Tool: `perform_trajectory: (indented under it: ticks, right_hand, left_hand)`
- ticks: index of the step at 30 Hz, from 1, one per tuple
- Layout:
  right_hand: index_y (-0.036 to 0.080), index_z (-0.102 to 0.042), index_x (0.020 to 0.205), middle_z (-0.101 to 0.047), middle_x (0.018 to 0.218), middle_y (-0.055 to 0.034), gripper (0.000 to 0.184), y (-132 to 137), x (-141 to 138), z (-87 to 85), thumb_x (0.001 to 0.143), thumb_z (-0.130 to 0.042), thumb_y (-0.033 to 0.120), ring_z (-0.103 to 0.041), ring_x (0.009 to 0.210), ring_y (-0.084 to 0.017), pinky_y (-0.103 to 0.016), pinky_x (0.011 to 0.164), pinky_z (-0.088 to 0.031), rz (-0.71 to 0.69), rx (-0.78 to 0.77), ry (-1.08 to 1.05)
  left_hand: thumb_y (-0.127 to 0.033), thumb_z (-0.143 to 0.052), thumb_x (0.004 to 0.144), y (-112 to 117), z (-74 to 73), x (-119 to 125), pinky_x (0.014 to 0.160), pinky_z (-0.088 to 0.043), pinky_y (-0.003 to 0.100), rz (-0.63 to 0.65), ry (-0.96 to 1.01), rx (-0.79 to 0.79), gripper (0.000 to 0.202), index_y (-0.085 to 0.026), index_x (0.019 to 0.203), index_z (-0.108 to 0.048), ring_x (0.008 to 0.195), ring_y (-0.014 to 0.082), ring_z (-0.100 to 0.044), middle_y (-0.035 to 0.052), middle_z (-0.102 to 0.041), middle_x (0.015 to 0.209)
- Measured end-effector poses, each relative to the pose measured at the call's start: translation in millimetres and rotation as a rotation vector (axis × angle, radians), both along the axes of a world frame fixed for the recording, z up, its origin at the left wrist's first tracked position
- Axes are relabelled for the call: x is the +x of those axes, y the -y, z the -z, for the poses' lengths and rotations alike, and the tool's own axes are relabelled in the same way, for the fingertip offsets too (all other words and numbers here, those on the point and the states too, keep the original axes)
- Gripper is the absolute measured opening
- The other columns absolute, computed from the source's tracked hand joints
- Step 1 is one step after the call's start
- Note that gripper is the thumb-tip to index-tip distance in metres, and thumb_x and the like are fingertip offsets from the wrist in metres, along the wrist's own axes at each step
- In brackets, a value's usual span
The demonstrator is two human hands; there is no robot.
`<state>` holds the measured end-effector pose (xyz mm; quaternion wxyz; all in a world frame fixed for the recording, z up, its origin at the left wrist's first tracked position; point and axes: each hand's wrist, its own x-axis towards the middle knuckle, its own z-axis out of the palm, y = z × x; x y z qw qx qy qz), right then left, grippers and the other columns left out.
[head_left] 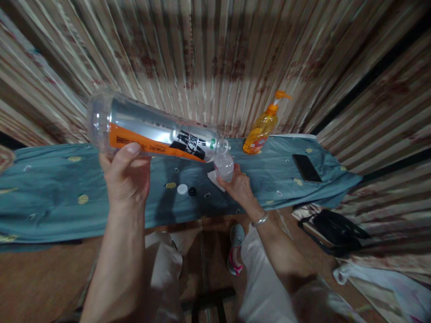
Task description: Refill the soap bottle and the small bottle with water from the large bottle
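My left hand (126, 172) is wrapped round a large plastic bottle (144, 125) with a silver and orange label. This bottle lies nearly level in the air, its uncapped neck tipped slightly down to the right. Below the neck, a small clear plastic bottle (224, 167) is gripped by my right hand (238, 184). The two bottle mouths meet or nearly meet; I cannot tell whether they touch. Under the small bottle lies a white piece of paper or cloth (213, 180). A white cap (182, 189) and a black cap (192, 192) rest on the cloth to the left.
A pump bottle of orange liquid (261, 130) stands at the back of the cloth-covered table (128, 211). To the right lies a black phone (306, 168). A striped curtain (215, 58) hangs behind. A black bag (336, 229) sits low at the right.
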<state>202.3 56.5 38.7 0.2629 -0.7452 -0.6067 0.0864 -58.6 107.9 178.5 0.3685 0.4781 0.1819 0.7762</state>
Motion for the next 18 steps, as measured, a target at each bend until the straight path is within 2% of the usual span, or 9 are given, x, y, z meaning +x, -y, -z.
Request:
perform_trajectory:
  ticks: [3,9,13,18]
  right_hand:
    - [0.018,-0.070,0.144,-0.097,0.110,-0.0164,0.059,-1,1,2.7,0.103,-0.102,0.047,-0.098,0.108,-0.038,-0.037,0.090,-0.069,0.001,0.010,0.011]
    - [0.019,-0.070,0.146,-0.097,0.115,-0.0186,0.056,-1,1,7.2,0.105,-0.102,0.040,-0.097,0.110,-0.039,-0.042,0.094,-0.071,-0.008,0.008,-0.003]
    - [0.019,-0.071,0.145,-0.097,0.116,-0.0191,0.055,-1,2,6.9,0.105,-0.101,0.040,-0.097,0.111,-0.039,-0.041,0.094,-0.071,-0.020,0.018,-0.019]
    - [0.017,-0.072,0.145,-0.098,0.117,-0.0191,0.055,-1,1,4.4,0.105,-0.101,0.041,-0.097,0.111,-0.039,-0.039,0.092,-0.070,-0.014,0.020,0.008]
  left_hand:
    - [-0.048,-0.112,0.058,-4,3.4,-2,0.111,-0.079,0.055,-0.010,0.015,0.016,0.105,-0.041,0.159,-0.084,0.119,0.0361,-0.092,0.0036,-0.094,0.127]
    - [-0.042,-0.105,0.059,-6,5.9,-3,0.105,-0.080,0.055,-0.044,0.035,0.003,0.100,-0.041,0.158,-0.084,0.107,0.0344,-0.091,0.0025,-0.092,0.114]
    - [-0.050,-0.110,0.059,-9,9.5,-7,0.108,-0.079,0.056,-0.022,-0.002,0.012,0.101,-0.040,0.156,-0.084,0.113,0.0351,-0.091,0.0041,-0.092,0.120]
    - [-0.056,-0.112,0.057,-12,12.0,-12,0.103,-0.079,0.054,-0.029,-0.044,0.021,0.100,-0.041,0.152,-0.086,0.108,0.0329,-0.089,0.0044,-0.092,0.127]
